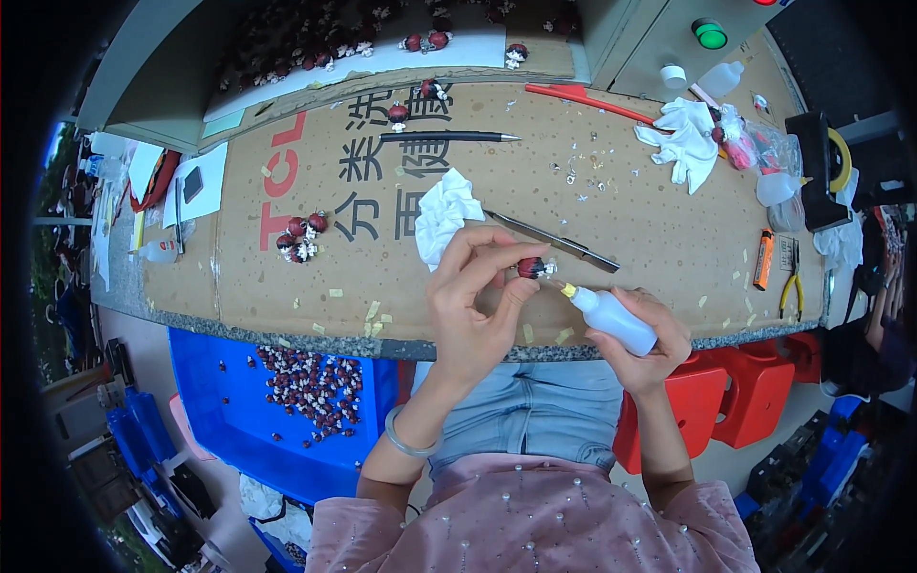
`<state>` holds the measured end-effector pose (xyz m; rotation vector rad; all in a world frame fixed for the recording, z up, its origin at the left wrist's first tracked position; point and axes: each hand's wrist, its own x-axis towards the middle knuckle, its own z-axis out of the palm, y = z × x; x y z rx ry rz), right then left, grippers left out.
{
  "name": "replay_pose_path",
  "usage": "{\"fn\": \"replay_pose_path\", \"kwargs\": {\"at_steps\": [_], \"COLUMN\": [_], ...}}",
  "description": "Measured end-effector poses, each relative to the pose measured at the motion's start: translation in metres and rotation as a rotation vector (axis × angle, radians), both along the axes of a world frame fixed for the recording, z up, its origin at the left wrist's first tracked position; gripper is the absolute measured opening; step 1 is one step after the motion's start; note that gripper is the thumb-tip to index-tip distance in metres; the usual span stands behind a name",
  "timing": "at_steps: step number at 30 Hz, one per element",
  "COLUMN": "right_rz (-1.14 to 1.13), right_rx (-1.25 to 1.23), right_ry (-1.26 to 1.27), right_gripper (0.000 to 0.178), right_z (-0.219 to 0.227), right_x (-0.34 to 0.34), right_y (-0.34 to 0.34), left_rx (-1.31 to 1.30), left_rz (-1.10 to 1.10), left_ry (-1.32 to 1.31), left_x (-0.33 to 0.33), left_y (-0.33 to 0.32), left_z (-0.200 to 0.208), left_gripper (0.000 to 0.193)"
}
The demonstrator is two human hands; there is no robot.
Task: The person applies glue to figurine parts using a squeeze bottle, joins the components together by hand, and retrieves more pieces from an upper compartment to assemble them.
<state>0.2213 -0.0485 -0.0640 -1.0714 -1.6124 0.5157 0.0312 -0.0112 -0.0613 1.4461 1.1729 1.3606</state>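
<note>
Between the thumb and fingers of my left hand [473, 310] is a small figurine [533, 268] with a dark red head and a white body. My right hand [650, 339] grips a white squeeze bottle [619, 320], tilted so its yellow-based tip points at the figurine. Tip and figurine are very close; whether they touch I cannot tell. Just beyond my left hand lies a crumpled white tissue [447, 212]. A dark pen-like tool [554, 241] rests slantwise past the figurine. Several matching figurines [300, 237] are grouped on the cardboard to the left.
Cardboard [669, 248] covers the bench. A blue bin [220, 411] of figurines stands below its edge at left. Toward the back are a black pen [449, 137], red tool [597, 103] and white glove-like cloth [683, 143]. Pliers [792, 286] and an orange cutter [764, 258] lie right.
</note>
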Motion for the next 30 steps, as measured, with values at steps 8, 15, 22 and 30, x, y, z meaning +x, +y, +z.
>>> {"fn": "replay_pose_path", "kwargs": {"at_steps": [8, 15, 22, 30], "right_rz": [0.001, -0.003, 0.005, -0.005], "right_rx": [0.009, -0.005, -0.001, -0.004], "right_ry": [-0.025, -0.029, -0.017, -0.018], "right_gripper": [0.042, 0.041, 0.041, 0.041], "right_z": [0.0021, 0.0019, 0.0018, 0.0008], "right_x": [0.0002, 0.0014, 0.0011, 0.0013], "right_y": [0.0005, -0.0006, 0.0002, 0.0], "left_rx": [0.004, -0.004, -0.003, 0.014], "left_rz": [-0.002, -0.003, 0.009, 0.018], "left_ry": [-0.009, -0.017, 0.0, 0.017], "left_x": [0.0008, 0.002, 0.0022, 0.0018], "left_y": [0.0, -0.0002, -0.0009, -0.0002], "left_z": [-0.0001, 0.0006, 0.001, 0.0017], "left_gripper": [0.03, 0.029, 0.025, 0.023]}}
